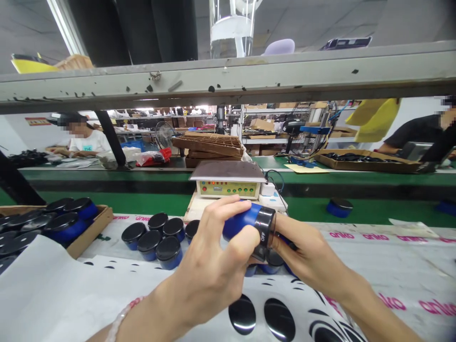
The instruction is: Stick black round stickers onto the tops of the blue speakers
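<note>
My left hand is wrapped around a blue-and-black cylindrical housing, which is tilted. Its black band carries the printed word OFF. At the black end, my right hand has its fingers drawn together against the rim; the fingertips are hidden by the end, so what they pinch cannot be made out. Below both hands lies a white sheet bearing glossy black oval stickers. Several similar blue pieces with black tops stand to the left of my left hand, and more sit partly hidden under my hands.
A cardboard box of blue-and-black pieces stands at left. Behind my hands is a control box with lights and buttons. A green conveyor crosses behind, carrying another blue piece. A metal shelf beam spans overhead. Two people work beyond.
</note>
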Action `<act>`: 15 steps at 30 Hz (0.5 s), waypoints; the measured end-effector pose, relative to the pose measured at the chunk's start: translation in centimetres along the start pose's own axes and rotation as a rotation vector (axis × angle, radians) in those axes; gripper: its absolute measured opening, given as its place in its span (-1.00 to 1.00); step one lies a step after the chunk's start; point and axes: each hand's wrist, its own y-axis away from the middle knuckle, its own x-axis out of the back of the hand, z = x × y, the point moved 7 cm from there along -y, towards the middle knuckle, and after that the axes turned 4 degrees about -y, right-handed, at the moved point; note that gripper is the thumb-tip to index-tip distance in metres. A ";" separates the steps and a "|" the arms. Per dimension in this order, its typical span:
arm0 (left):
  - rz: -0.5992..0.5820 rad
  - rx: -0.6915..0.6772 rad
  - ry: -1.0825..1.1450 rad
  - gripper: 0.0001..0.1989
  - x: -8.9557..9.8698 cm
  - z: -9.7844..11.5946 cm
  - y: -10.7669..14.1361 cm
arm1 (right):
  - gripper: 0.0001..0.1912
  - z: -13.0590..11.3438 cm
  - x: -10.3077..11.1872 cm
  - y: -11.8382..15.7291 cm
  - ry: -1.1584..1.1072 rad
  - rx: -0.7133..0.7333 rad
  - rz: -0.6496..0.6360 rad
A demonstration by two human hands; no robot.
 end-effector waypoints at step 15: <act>-0.148 0.447 0.003 -0.53 -0.7 -6.7 -1.7 | -0.97 -1.7 6.3 1.9 0.524 0.189 0.108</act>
